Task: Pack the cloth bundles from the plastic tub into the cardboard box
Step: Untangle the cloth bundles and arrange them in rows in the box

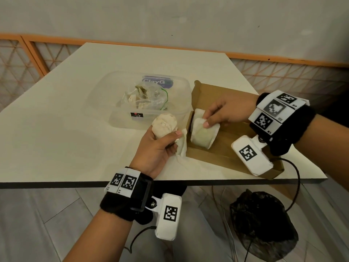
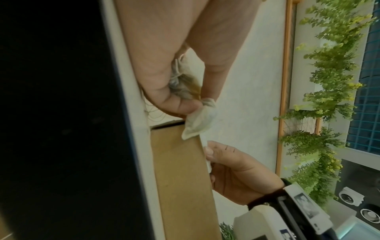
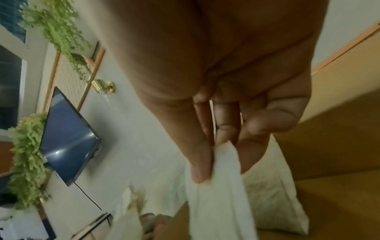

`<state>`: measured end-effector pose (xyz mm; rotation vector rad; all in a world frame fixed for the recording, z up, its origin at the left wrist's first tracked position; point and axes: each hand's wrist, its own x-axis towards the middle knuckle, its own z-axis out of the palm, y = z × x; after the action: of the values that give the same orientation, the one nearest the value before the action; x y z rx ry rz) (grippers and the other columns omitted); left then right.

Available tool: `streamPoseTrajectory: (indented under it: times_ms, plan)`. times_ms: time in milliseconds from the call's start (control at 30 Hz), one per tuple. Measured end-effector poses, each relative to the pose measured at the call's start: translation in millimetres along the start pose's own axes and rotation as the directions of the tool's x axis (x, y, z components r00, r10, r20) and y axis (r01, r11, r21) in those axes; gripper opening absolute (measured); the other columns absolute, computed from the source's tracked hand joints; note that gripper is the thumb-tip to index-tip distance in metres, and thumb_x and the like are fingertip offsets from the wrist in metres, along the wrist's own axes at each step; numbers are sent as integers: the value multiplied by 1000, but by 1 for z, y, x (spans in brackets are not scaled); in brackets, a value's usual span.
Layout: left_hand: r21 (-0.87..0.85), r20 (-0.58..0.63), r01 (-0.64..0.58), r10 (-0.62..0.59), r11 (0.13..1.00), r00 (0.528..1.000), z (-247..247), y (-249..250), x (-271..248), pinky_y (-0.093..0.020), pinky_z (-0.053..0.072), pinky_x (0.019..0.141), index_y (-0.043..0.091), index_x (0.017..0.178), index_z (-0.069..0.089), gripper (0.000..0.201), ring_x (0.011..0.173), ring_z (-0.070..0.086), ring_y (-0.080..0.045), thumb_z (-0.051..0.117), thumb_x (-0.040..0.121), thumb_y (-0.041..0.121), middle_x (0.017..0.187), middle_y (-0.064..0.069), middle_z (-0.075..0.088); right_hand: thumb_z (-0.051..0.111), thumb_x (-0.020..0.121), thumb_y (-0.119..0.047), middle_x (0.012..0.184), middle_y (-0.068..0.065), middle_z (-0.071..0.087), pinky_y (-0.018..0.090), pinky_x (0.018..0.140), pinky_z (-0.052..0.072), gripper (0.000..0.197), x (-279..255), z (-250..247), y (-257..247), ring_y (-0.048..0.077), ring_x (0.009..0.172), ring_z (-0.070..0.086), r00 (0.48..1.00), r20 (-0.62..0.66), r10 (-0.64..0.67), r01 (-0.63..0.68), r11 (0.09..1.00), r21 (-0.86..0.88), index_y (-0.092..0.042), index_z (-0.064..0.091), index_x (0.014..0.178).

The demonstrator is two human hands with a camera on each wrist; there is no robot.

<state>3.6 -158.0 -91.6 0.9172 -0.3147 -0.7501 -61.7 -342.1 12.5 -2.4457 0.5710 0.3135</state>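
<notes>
Two cloth pouches [image 1: 203, 129] standing upright in cardboard box [image 1: 222, 146], right hand [image 1: 224, 112] pinching the nearer one's top. Left hand [image 1: 158, 146] gripping round bundle [image 1: 164, 124] just left of box wall, nearer the opening. More bundles waiting in plastic tub [image 1: 120, 118].

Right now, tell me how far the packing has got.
Done: two bundles stand in the cardboard box, the right hand pinching one. In hand: the left hand holds a third bundle beside the box. Left: bagged pieces in the tub.
</notes>
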Motion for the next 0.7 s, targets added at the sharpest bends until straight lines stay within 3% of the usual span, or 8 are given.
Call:
streamPoseTrajectory:
  times_ms: [167,267,433,567,633,700]
  plan:
    - [-20,-2,-4,4,1000,1000,0,0,0,-20,48,52,8,110,51,35,66,61,-11,64,80,-2,78,-3,62,74,76,-27,84,-2,66,28,80,42,7,16,2,3,14,77,54,998,-59,36,-40,997,-72,-29,67,75]
    - [-30,-5,-3,3,1000,1000,0,0,0,-20,49,54,8,110,52,39,68,61,-12,67,75,1,79,-3,63,74,76,-25,76,-3,62,25,70,41,13,21,3,0,13,69,50,993,-101,55,-61,997,-56,-20,71,88]
    - [-38,-4,-7,7,999,1000,-1,-1,1,-20,49,54,9,107,53,39,69,63,-11,68,71,3,79,-2,65,71,79,-24,75,-4,61,25,73,45,10,22,1,-2,12,71,54,988,-153,32,-45,995,-85,-18,69,86]
    - [-48,-4,-12,12,999,1000,-2,-1,1,-20,50,55,8,107,53,39,71,62,-12,68,71,4,82,-5,63,70,80,-30,73,-4,62,28,71,46,15,0,-7,-1,13,71,57,928,-373,16,-37,998,-48,-16,64,85]
    - [-50,-5,-8,8,999,1000,-1,-1,1,-20,50,56,7,109,53,43,71,62,-12,69,69,5,83,-5,63,67,83,-31,71,-1,65,26,68,47,19,-12,-6,5,12,66,57,946,-313,83,-97,995,-30,-12,65,84]
    - [-64,-13,2,-3,998,1000,-1,-1,1,-20,51,59,8,106,55,37,72,63,-12,68,72,3,82,-4,64,64,85,-22,73,7,67,24,63,48,22,-19,4,13,15,64,57,974,-112,198,-192,979,64,-1,67,89]
